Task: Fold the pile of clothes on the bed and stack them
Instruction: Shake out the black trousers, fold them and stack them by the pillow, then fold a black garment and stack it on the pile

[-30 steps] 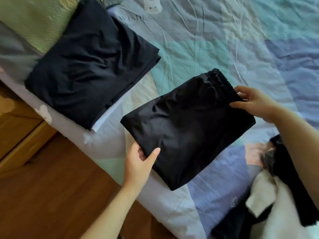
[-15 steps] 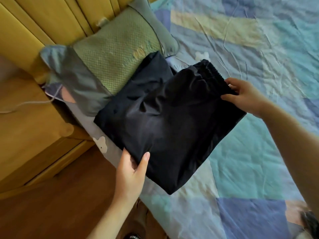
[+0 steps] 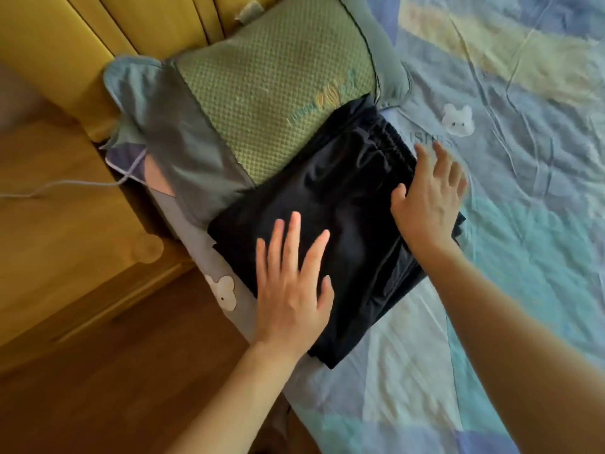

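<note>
On the far left a yellow wooden cabinet (image 3: pixel 65 204) is standing beside the bed, with a thin white cable (image 3: pixel 65 185) trailing across its top. Just right of it, a green textured pillow (image 3: pixel 262 90) with a grey-blue border is lying at the head of the bed, against the yellow headboard (image 3: pixel 137 24).

I am laying my left hand (image 3: pixel 291 290) flat on the near left part of the folded black garment (image 3: pixel 340 204), fingers straight and spread, palm down, holding nothing, just pressing on the cloth. The garment is sitting on top of the stack of folded dark clothes (image 3: pixel 458 224), whose edges are peeking out at its right side; the stack is lying at the left edge of the bed, its far corner touching the pillow. The garment's gathered waistband is pointing toward the far right.

I am resting my right hand (image 3: pixel 429 198) on the right edge of the garment near the waistband, fingers open and spread, somewhat blurred, gripping nothing.

To the right, the pastel patchwork bedsheet (image 3: pixel 523 158) is spreading out wrinkled, with a small white bear printed on it just beyond my right fingers.
</note>
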